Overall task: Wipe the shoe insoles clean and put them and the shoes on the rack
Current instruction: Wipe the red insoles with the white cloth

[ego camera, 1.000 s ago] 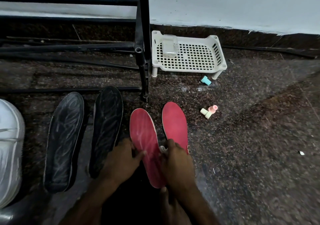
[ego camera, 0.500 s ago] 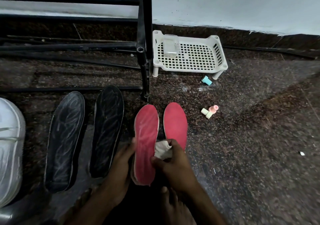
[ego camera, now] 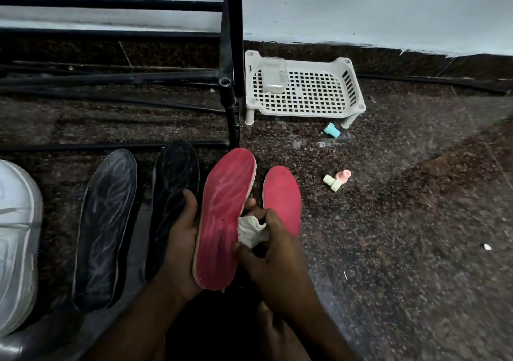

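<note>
"What had changed in that last second?"

"The red foam insole (ego camera: 224,211) had come up off the dark speckled stone floor (ego camera: 388,222). A second earlier it lay low with both hands at its heel. Now the left hand (ego camera: 180,230) held it from behind, grip curled round its left edge, with its face turned up toward the camera."

"And the right hand (ego camera: 277,252)?"

"Its grip was pinched on a small crumpled off-white cloth (ego camera: 251,231), which it pressed against the insole's right edge, about midway along. The pale streaks on the red face suggested wiping had begun."

"And the rest?"

"The second red insole (ego camera: 283,197) lay on the floor just beside it. The two black insoles (ego camera: 107,222) and the white shoe (ego camera: 16,235) lay to the left. None of them was on the black metal rack (ego camera: 231,55) yet."
</note>
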Tool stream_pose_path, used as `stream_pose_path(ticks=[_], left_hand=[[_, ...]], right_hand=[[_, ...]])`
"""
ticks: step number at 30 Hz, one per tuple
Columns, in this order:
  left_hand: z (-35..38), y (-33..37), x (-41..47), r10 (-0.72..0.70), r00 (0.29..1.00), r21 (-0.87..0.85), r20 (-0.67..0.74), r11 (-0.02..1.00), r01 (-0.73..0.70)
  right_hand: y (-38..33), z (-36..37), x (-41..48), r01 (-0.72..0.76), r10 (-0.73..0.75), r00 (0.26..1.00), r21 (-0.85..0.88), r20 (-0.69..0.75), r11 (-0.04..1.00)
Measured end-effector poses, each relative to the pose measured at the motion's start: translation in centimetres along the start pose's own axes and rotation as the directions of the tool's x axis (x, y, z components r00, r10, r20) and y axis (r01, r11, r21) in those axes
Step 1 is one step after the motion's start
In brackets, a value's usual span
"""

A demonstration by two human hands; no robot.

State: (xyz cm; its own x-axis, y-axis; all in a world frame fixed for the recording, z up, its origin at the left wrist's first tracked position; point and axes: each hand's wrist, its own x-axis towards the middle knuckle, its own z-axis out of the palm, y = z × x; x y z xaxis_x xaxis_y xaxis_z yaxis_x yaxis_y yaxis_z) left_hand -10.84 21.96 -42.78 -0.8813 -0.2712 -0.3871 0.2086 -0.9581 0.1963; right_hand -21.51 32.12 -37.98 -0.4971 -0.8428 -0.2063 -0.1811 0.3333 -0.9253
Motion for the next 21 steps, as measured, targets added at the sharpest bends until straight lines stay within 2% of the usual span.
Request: stream_pose_path(ticks=[2,4,7,10,11,14,16,17,19,21], left_hand=[[0.3,0.3,0.4,-0.002,1.000,-0.065,0.029,0.998,0.004],[0.8,0.5,0.6,0.053,0.998,-0.088,-0.044,0.995,-0.057],[1.3,0.8,0.6,0.133,0.991,-0.125,-0.035,0.983,-0.136],[1.6,0.8,0.7,0.158,0.983,-0.066,-0.094,0.984,-0.165],[1.7,0.9,0.6,0.156,0.985,-0.058,-0.075,0.985,-0.161],[1.7,1.0,0.7,0.192,0.978,-0.005,-0.086,0.981,-0.193],[1.7,0.8,0.8,0.182,0.977,0.018,-0.113,0.983,-0.181],[1.7,0.6,0.9,0.148,0.986,0.022,-0.070,0.989,-0.147],[1.7,0.2,1.0,0.054,0.998,0.062,0.033,0.996,-0.056],[1.6,-0.1,1.0,-0.002,0.999,0.129,0.049,0.992,-0.004]], right_hand=[[0.2,0.0,0.0,-0.037,0.036,0.999,0.090,0.012,0.995],[0.3,0.1,0.1,-0.087,0.081,0.996,0.194,0.041,0.977],[0.2,0.2,-0.1,-0.108,0.092,0.993,0.247,0.076,0.963],[-0.1,-0.6,-0.4,-0.151,0.120,0.985,0.294,0.121,0.944],[-0.2,-1.0,-0.4,-0.170,0.138,0.983,0.322,0.121,0.931],[-0.9,-2.8,-0.2,-0.130,0.157,0.987,0.389,-0.037,0.912],[-1.6,-3.9,0.5,0.008,0.031,0.980,0.193,-0.199,0.981],[-2.0,-4.2,1.1,0.080,-0.065,0.965,0.049,-0.252,0.996],[-3.2,-4.5,2.6,0.213,-0.265,0.916,-0.194,-0.302,0.958],[-4.0,-4.2,4.6,0.305,-0.451,0.847,-0.436,-0.282,0.846]])
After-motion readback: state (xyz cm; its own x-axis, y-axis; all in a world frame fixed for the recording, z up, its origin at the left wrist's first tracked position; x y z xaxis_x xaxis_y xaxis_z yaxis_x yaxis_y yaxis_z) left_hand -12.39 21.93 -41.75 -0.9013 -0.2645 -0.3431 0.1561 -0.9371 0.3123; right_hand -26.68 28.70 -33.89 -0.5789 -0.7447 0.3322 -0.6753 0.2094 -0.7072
